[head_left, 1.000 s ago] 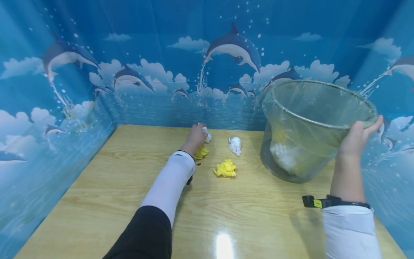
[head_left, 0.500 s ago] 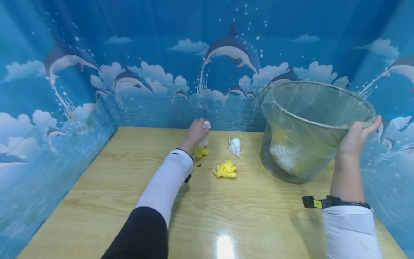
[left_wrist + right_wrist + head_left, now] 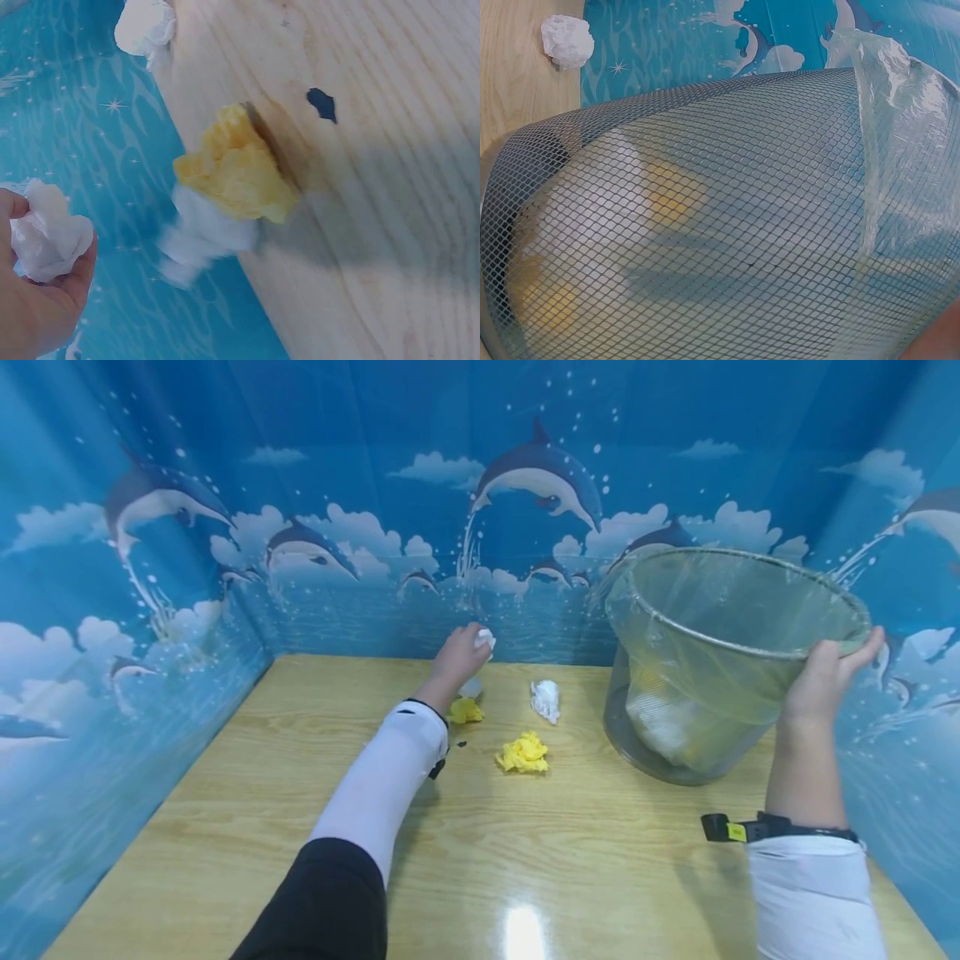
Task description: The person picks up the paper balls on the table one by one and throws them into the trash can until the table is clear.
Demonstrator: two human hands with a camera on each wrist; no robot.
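My left hand (image 3: 459, 658) pinches a crumpled white paper ball (image 3: 51, 234) above the table's far edge. Under that hand, a second white paper ball (image 3: 206, 229) shows blurred beside a crumpled yellow paper (image 3: 238, 169). My right hand (image 3: 828, 681) grips the right rim of a mesh wastebasket (image 3: 738, 610), lined with a pale yellow-green plastic bag (image 3: 907, 135) folded over the rim. White and yellow crumpled paper shows through the mesh in the right wrist view. Between the hands lie another white paper ball (image 3: 545, 700) and another yellow one (image 3: 522, 752).
A small dark scrap (image 3: 322, 104) lies on the wooden table (image 3: 585, 860) near the yellow paper. A blue dolphin-print curtain (image 3: 360, 485) rises right behind the table and along both sides.
My left hand has risen from the table with a white paper ball and shifted slightly right, while another white piece shows below it. The right hand and wastebasket stay put.
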